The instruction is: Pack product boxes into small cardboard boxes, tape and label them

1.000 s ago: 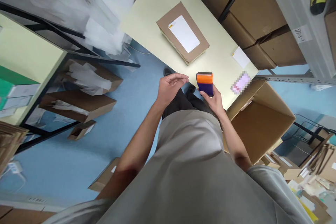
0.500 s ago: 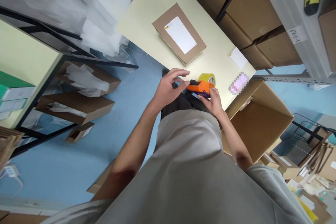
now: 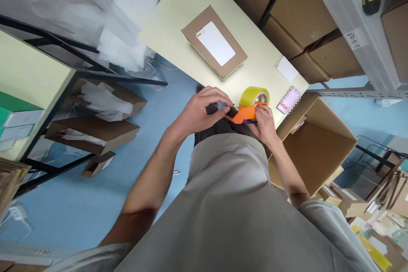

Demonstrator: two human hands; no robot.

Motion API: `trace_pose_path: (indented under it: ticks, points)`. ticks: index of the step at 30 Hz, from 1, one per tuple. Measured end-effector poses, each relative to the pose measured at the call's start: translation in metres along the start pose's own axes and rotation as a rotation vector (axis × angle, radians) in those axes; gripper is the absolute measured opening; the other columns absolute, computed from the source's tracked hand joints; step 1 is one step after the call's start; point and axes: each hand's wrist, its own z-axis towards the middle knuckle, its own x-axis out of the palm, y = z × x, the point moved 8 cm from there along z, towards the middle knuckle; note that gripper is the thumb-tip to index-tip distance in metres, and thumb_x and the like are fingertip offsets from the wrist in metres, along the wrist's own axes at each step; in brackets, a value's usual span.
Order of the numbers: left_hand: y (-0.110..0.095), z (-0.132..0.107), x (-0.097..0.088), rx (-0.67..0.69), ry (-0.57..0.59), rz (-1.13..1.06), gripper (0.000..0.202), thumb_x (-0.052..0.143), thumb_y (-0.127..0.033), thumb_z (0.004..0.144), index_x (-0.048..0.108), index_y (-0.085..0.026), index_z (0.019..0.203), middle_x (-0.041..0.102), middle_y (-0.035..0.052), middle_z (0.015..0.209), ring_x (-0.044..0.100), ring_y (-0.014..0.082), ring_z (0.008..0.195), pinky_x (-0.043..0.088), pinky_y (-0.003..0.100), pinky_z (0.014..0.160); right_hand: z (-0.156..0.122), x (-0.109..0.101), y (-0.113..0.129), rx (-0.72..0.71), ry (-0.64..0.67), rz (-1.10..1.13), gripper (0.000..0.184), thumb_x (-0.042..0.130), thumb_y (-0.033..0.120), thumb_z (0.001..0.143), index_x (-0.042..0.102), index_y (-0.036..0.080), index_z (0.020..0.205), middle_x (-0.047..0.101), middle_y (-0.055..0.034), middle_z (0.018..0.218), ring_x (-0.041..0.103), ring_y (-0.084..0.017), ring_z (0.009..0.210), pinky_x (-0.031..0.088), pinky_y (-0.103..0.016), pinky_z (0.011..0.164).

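Note:
Close in front of my waist, both hands are on an orange tape dispenser [image 3: 246, 114] with a black end and a bit of purple. My left hand [image 3: 204, 109] pinches the black end between thumb and fingers. My right hand [image 3: 265, 123] has its fingers closed round the opposite end. A roll of yellow tape [image 3: 254, 96] shows at the dispenser's far side, against the table edge; whether it is fully seated cannot be told. Beyond them, a brown cardboard box [image 3: 190, 33] with a white label [image 3: 217, 44] lies flat on the pale table [image 3: 168, 17].
A phone [image 3: 288, 100] and a white label sheet [image 3: 287, 69] lie on the table's right part. An open carton [image 3: 314, 153] stands by my right arm. Shelved boxes [image 3: 302, 6] line the far right. To the left are open boxes [image 3: 95, 129] under another table.
The dispenser has turned, so more of the yellow roll shows. My left hand has closed in on its black end, and my right hand has shifted slightly right.

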Motion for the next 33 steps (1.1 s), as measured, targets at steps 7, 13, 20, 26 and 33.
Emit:
trace_pose_path:
  ticks: [7,13,20,26,33]
  points:
    - [-0.03,-0.003,-0.013,0.068,0.015,0.042,0.006,0.078,-0.024,0.1,0.082,-0.029,0.1,0.083,0.0042,0.107,0.076,0.0232,0.103,0.067,0.044,0.1,0.002,-0.018,0.017,-0.094,-0.03,-0.049,0.021,0.058,0.037,0.115,0.069,0.022,0.125,0.081,-0.0141,0.116,0.074,-0.033,0.108,0.056,-0.054,0.111]
    - [-0.05,-0.002,-0.019,0.072,0.058,0.044,0.01,0.071,-0.028,0.102,0.079,-0.03,0.097,0.083,0.0029,0.1,0.077,0.0236,0.1,0.067,0.045,0.097,0.004,-0.025,0.024,-0.11,-0.019,-0.074,0.024,0.059,0.04,0.115,0.071,0.021,0.123,0.081,-0.013,0.112,0.074,-0.033,0.107,0.056,-0.054,0.108]
    - [-0.054,-0.008,-0.024,0.004,0.031,0.045,0.008,0.076,-0.04,0.098,0.082,-0.035,0.099,0.082,0.0044,0.097,0.077,0.0289,0.097,0.068,0.05,0.085,0.004,-0.024,0.023,-0.032,0.043,-0.02,0.029,0.054,0.044,0.116,0.074,0.025,0.124,0.081,-0.0125,0.112,0.074,-0.034,0.11,0.055,-0.059,0.111]
    - [-0.038,-0.013,-0.028,-0.066,-0.061,0.036,0.023,0.081,-0.051,0.1,0.082,-0.034,0.116,0.081,0.0042,0.098,0.074,0.0264,0.091,0.066,0.047,0.085,0.006,-0.022,0.025,-0.016,0.063,-0.017,0.032,0.051,0.044,0.117,0.074,0.025,0.128,0.081,-0.0131,0.115,0.074,-0.035,0.114,0.054,-0.06,0.115]
    - [-0.028,-0.006,-0.022,-0.027,-0.018,0.075,0.029,0.071,-0.056,0.108,0.082,-0.032,0.098,0.08,0.0059,0.095,0.074,0.0297,0.1,0.063,0.049,0.093,0.006,-0.015,0.017,-0.007,0.076,-0.006,0.032,0.057,0.051,0.116,0.074,0.024,0.121,0.082,-0.0132,0.115,0.074,-0.035,0.109,0.056,-0.059,0.113]
